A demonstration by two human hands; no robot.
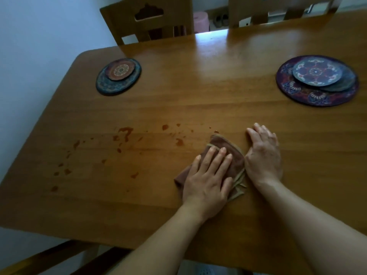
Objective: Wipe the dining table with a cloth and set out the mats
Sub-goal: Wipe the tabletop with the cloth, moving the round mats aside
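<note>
Right now, risks first. Reddish-brown spots (125,133) are scattered across the dining table (198,86), left of centre and trailing toward the lower left edge. A loose sweep of the folded brown cloth (230,153) could smear them into streaks instead of lifting them. The cloth's layered edges fan out at the lower right of the fold, so dragging leftward may unfold it under your palm. The small mat stack (118,76) in the upper left and the large mat stack (317,81) at the right both sit within reach of a wide stroke, which could knock them askew.

Cloth position: centre-low in frame, flat on the table. Your left hand (207,179) presses down on it, fingers straight and spread. The fingertips stop short of its far edge, and a corner pokes out beyond them. Your right hand (264,155) lies flat on bare wood just right of the cloth, fingers extended, thumb side against the cloth's edge. It grips nothing.
</note>
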